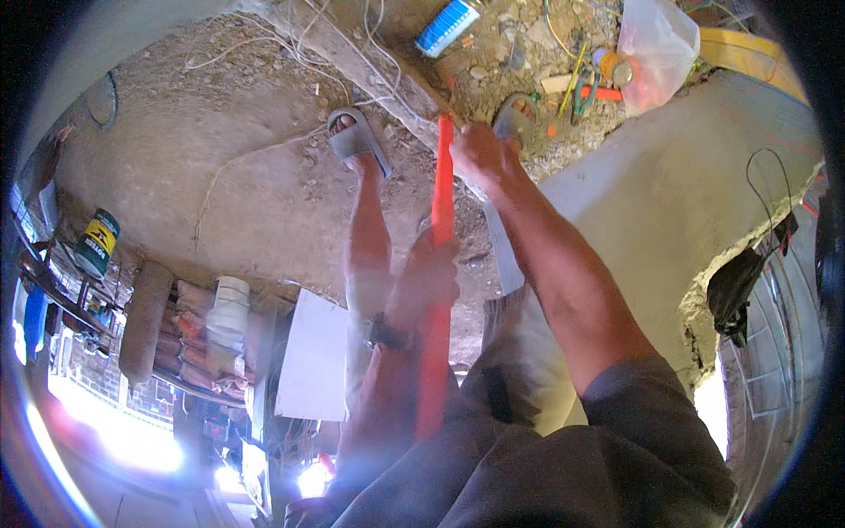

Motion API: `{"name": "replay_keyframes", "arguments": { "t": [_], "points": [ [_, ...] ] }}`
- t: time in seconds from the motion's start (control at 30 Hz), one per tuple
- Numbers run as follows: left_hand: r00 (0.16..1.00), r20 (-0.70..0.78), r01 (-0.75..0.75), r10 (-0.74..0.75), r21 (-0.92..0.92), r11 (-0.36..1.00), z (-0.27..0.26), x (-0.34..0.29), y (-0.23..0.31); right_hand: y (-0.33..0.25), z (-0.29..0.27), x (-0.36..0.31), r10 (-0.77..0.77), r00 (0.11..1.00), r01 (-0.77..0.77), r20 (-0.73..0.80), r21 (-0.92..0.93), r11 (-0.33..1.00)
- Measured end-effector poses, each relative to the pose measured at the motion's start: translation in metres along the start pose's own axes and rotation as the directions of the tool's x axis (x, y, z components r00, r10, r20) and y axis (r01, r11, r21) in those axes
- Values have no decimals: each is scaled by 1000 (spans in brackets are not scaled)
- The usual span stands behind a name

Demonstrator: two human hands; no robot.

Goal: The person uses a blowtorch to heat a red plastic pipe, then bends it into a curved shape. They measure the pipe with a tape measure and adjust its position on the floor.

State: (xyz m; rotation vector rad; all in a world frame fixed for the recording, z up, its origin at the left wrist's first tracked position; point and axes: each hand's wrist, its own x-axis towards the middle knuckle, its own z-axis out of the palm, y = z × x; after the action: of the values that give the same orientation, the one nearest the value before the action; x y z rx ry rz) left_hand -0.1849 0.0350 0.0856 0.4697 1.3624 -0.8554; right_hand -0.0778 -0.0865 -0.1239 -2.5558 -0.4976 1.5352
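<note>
A long, straight red bar (443,198) runs away from my body toward the rubble ahead; its near end is blurred. My left hand (429,275), with a dark watch on the wrist, is wrapped round its middle. Close against the bar's far end, my right hand (482,157) is closed in a fist; what it holds, if anything, is hidden. Beneath the far end lies a concrete ledge (370,66) with thin pale wires across it. My sandalled feet stand on either side, the left sandal (361,143) on the dirt and the right one (513,121) among rubble.
Ahead right lie a blue-and-white can (447,28), green-handled pliers (581,95), an orange can (609,63) and a translucent plastic bag (658,53). A smooth grey slab (651,211) fills the right. At left are a green-and-yellow bucket (97,242), white buckets (229,308) and a white board (314,356).
</note>
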Motion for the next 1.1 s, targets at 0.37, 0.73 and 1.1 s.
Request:
{"name": "replay_keyframes", "arguments": {
  "t": [0.37, 0.73, 1.1],
  "points": [
    [996, 2, -90, 91, 179, 980, -2, 0, 6, 44, -13, 12, 7, 995, -4, 96, -30, 1000],
    [1000, -10, 22, -21, 129, 991, -14, 9, -17, 44, 86, -26, -107, 976, 119, -188, 55, 991],
    [1000, 8, -19, 17, 188, 982, -4, 2, -5, 1, 72, -52, 239, 834, -21, -497, 404, 915]
  ]
}}
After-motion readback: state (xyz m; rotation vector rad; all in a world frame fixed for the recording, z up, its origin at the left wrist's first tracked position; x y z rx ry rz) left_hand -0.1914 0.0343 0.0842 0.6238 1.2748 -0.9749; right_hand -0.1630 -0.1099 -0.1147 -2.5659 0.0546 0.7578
